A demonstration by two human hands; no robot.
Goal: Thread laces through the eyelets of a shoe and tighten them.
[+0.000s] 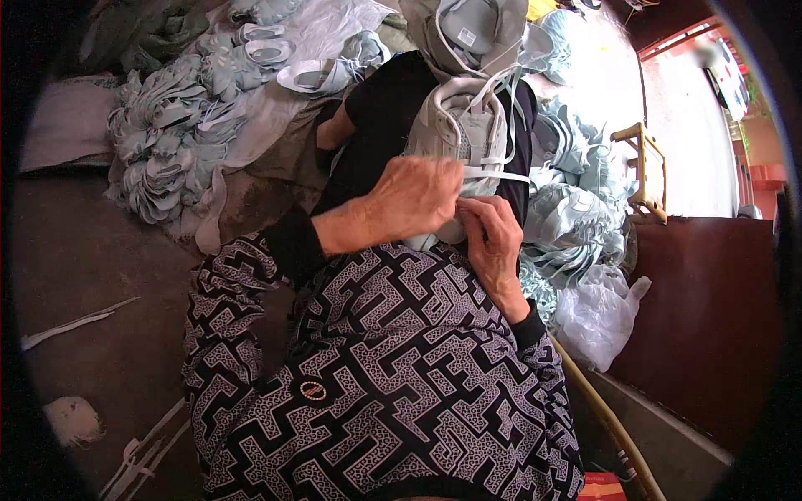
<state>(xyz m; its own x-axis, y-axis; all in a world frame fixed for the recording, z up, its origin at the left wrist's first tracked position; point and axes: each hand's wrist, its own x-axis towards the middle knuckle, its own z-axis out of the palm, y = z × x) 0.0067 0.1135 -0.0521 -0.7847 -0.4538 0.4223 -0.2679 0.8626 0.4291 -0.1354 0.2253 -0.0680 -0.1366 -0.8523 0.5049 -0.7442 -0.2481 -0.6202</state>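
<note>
A pale grey shoe upper (458, 125) lies across my lap, its opening turned away from me. White laces (494, 174) cross its front, and a loose end sticks out to the right. My left hand (409, 199) is closed in a fist over the near-left part of the upper, slightly blurred. What its fingers pinch is hidden. My right hand (493, 236) grips the near end of the upper from the right, thumb and fingers pressed together close to the left hand. Beyond it, another pale shoe upper (472, 37) with a white label inside rests on my knees.
Piles of pale blue-grey shoe uppers (167, 125) lie on sheeting at the far left, with more bundles (576, 217) at the right. A clear plastic bag (600, 317) sits beside them. A bamboo-like frame (647, 171) stands farther right. Loose white strips (79, 322) lie on the floor.
</note>
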